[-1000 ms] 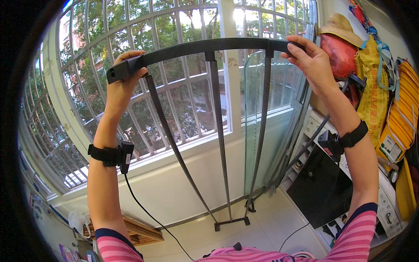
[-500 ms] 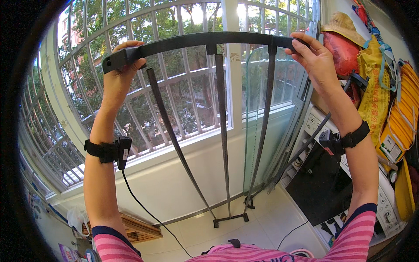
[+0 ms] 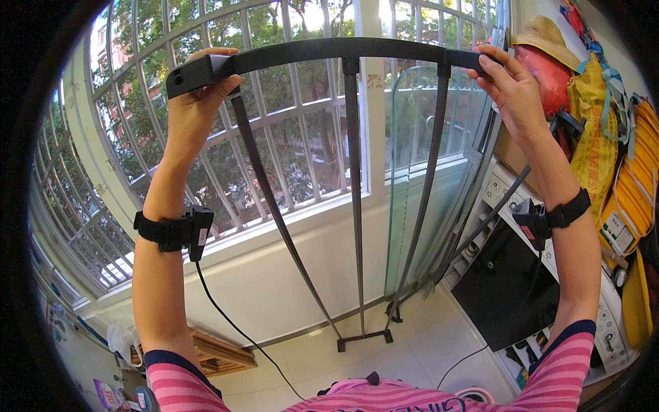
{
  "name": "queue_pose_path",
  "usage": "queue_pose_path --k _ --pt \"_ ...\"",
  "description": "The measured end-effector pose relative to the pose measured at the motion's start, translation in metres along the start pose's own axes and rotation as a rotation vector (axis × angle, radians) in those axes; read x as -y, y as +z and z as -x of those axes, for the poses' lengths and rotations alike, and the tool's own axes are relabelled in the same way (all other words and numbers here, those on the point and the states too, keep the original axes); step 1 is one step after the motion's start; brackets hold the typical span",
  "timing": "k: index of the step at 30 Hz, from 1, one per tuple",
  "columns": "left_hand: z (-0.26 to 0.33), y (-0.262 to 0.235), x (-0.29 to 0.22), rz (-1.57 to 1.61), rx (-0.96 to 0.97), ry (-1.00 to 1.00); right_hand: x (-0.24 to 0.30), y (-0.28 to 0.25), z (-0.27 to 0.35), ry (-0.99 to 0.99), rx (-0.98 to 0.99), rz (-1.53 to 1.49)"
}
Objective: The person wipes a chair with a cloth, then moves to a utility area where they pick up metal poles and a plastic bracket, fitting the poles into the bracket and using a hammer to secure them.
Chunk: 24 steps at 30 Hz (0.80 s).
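Observation:
Held up high across the view is a black crossbar (image 3: 295,53) with short sockets on its underside. My left hand (image 3: 195,113) grips its blocky left end, fingers over the top and thumb beneath. At the other end my right hand (image 3: 515,93) pinches the bar between thumb and fingers. Three slim black poles, a left pole (image 3: 269,185), a middle pole (image 3: 355,178) and a right pole (image 3: 427,165), rise from a low black base (image 3: 364,337) on the floor. All three upper ends meet the crossbar's sockets; how deep they sit is hidden.
A barred window (image 3: 295,130) is behind the frame, with a glass panel (image 3: 412,206) beside it. To the right are a white patterned cabinet (image 3: 495,189), another black pole (image 3: 491,216), a yellow sack (image 3: 592,130) and a straw hat (image 3: 546,38). A wooden rack (image 3: 216,353) stands low left.
The crossbar has shifted slightly right and appears higher in view. Gaps earlier seen between it and the left and middle poles have closed. Both hands keep their hold.

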<state>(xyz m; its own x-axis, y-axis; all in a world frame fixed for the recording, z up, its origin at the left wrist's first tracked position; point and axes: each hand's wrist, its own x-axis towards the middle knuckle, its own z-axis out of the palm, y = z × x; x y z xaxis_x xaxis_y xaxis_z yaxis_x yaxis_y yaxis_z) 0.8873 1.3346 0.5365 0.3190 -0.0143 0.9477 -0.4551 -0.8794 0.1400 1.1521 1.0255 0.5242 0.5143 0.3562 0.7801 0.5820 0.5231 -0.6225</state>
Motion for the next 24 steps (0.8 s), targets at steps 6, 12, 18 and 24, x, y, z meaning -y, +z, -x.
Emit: queue_pose_path --k 6,12,18,24 --pt "0.003 0.005 0.001 0.04 -0.007 0.004 -0.001 -0.003 0.001 0.02 -0.02 -0.02" --pt "0.004 0.005 0.0 0.009 0.002 0.029 -0.002 -0.003 0.002 0.008 -0.024 -0.02" --pt "0.003 0.011 -0.005 0.042 -0.011 0.027 0.003 -0.009 0.004 0.033 -0.028 -0.003" --pt "0.006 0.001 0.002 0.052 0.001 0.061 0.0 0.0 0.007 0.006 0.031 0.034"
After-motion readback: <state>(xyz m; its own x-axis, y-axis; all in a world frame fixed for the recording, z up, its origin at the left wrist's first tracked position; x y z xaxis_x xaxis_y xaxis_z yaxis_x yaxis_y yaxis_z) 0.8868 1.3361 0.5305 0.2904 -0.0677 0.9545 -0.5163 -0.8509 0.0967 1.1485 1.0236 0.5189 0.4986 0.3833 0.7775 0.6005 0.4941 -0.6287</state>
